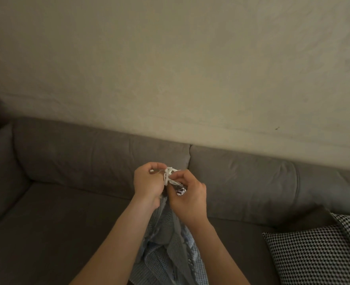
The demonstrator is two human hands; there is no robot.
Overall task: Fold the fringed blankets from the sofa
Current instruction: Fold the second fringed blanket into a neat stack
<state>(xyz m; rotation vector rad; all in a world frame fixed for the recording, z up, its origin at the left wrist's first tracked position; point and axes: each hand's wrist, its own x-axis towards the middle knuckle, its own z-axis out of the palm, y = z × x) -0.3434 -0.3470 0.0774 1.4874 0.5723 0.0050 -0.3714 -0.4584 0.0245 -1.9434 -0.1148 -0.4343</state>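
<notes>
My fingers [156, 166] are curled on both sides, pinching the white fringe [168, 171] of a pale blue waffle-weave blanket [166, 243]. My left hand [147, 183] and right hand [188, 195] are close together. The blanket hangs bunched between my forearms (over the middle of the seat). Below is a grey sofa [67, 212], with a houndstooth cushion [314, 254] at its right end and a rough cream wall [170, 68] behind.
</notes>
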